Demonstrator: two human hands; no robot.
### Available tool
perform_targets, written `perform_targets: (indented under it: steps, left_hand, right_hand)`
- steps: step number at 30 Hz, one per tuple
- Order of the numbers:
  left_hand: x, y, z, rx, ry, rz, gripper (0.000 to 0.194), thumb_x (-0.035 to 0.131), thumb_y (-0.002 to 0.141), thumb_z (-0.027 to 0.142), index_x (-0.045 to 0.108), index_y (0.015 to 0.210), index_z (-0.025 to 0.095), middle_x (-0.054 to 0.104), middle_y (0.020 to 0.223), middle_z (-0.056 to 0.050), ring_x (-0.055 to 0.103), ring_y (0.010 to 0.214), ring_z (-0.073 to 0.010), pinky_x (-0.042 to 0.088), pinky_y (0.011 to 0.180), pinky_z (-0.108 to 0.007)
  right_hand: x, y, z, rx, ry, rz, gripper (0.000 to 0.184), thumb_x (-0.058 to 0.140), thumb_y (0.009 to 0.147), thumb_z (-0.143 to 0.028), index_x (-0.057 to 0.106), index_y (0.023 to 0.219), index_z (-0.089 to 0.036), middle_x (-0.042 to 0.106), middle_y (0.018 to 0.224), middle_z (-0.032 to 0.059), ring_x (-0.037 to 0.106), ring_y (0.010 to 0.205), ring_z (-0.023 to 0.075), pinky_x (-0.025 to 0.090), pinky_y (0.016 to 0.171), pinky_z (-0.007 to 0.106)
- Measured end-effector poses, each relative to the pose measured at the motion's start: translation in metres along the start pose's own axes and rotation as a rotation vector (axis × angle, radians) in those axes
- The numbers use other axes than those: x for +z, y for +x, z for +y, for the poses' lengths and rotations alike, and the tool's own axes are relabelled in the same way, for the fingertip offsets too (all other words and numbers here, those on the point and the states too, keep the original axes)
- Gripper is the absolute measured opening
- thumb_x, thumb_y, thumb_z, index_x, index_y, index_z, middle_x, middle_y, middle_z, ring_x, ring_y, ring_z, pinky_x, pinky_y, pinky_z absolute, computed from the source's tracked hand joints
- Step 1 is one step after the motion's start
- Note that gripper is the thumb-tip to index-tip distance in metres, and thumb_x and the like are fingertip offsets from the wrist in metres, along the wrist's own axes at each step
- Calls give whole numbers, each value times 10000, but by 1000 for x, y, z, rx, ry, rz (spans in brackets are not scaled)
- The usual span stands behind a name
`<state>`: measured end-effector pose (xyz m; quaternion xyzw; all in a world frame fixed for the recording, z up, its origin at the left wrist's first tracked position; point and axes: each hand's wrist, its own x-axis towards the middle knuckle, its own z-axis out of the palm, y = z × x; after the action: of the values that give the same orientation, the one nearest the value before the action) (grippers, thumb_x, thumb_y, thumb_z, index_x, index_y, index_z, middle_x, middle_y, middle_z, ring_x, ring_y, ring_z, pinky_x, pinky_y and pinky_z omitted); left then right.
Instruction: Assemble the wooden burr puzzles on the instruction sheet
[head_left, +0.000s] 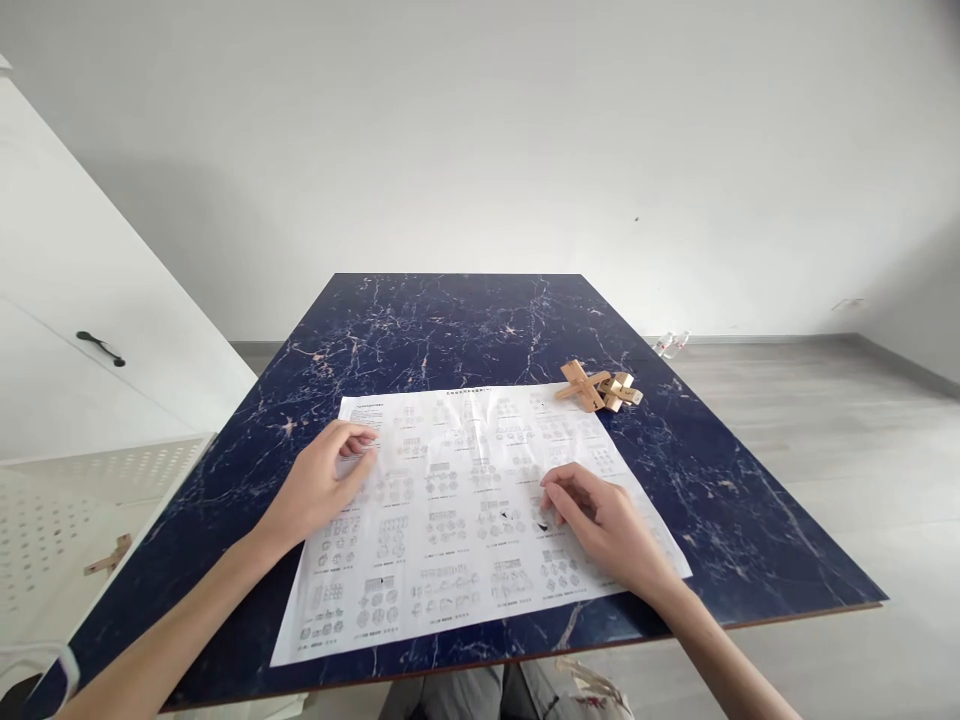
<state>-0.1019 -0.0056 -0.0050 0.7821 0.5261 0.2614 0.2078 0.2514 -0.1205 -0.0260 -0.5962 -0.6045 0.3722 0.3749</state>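
A large white printed sheet (450,520) with rows of small diagrams lies on the dark blue marbled table (427,330). My left hand (322,480) rests on its left edge, empty, thumb parted from the loosely bent fingers. On the right part of the paper sits my right hand (600,515), its fingers curled and the thumb tip close to the index tip; nothing shows in the hollow between them. By the sheet's top right corner, a wooden cross-shaped puzzle (580,386) overlaps the paper, with a second interlocking wooden puzzle (621,392) touching or right beside it.
At the left stands a white cabinet with a black handle (101,349). Below it, a perforated white surface (52,520) carries a small wooden piece (110,555). Clear bottles (672,344) stand on the floor beyond the table's right side. The wall (465,140) is behind.
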Motion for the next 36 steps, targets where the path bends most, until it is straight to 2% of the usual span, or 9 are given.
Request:
perform_targets:
  steps: [4, 8, 10, 13, 19, 26, 32, 36]
  left_hand:
    - [-7, -2, -12, -2, 58, 42, 404, 558, 996, 578, 660, 1186, 236, 698, 1216, -107, 675, 1117, -323, 544, 1015, -458]
    - [-2, -3, -18, 18, 156, 100, 441, 535, 1003, 573, 581, 1286, 238, 631, 1422, -153, 548, 1384, -388, 364, 1217, -612]
    - [1, -3, -23, -4, 208, 124, 500, 518, 1006, 587, 534, 1349, 224, 570, 1521, -189, 474, 1473, -414, 281, 1249, -665]
    - [5, -3, -29, -40, 262, 138, 603, 504, 999, 619, 477, 1430, 198, 507, 1598, -231, 403, 1541, -444, 245, 1256, -688]
    - [2, -4, -29, -72, 195, 92, 689, 510, 1003, 635, 431, 1515, 181, 509, 1623, -227, 426, 1543, -452, 272, 1262, -673]
    - [-1, -8, -21, -97, 142, 90, 666, 530, 1021, 612, 432, 1536, 200, 518, 1632, -200, 458, 1528, -434, 363, 1232, -645]
    - [3, -8, -23, -48, 159, 94, 623, 504, 1041, 584, 431, 1547, 228, 479, 1677, -152, 460, 1529, -400, 370, 1250, -620]
    - [4, -8, -23, -57, 180, 106, 590, 498, 1044, 583, 475, 1504, 215, 517, 1622, -158, 489, 1499, -392, 382, 1248, -602]
  right_hand:
    - [1, -1, 0, 1, 2, 0, 361, 520, 1081, -585, 654, 1005, -258, 753, 892, 62, 657, 745, 238, 504, 699, 365]
    - [2, -1, 1, 3, -11, 0, 357, 516, 1083, -579, 650, 1003, -259, 750, 893, 56, 654, 746, 233, 506, 708, 365]
    - [2, 0, 1, 7, -15, 0, 350, 517, 1084, -573, 651, 1004, -259, 749, 894, 52, 655, 750, 231, 509, 716, 363]
    - [3, -1, 2, 5, -18, -4, 344, 512, 1087, -565, 647, 1005, -259, 746, 889, 49, 650, 748, 230, 506, 725, 365]
    - [2, -1, 4, 3, -44, -27, 344, 510, 1087, -567, 654, 1020, -262, 747, 889, 53, 653, 755, 239, 503, 733, 369]
    - [3, -2, 4, -11, -53, -7, 345, 516, 1084, -562, 660, 1009, -258, 750, 858, 55, 657, 736, 235, 514, 707, 357]
    - [3, -4, 2, -21, -94, 19, 332, 498, 1096, -527, 677, 1019, -259, 752, 851, 34, 657, 716, 213, 504, 682, 326]
    - [2, -2, 4, -47, -127, 3, 300, 489, 1102, -482, 680, 1043, -258, 761, 868, 36, 663, 701, 209, 497, 650, 316]
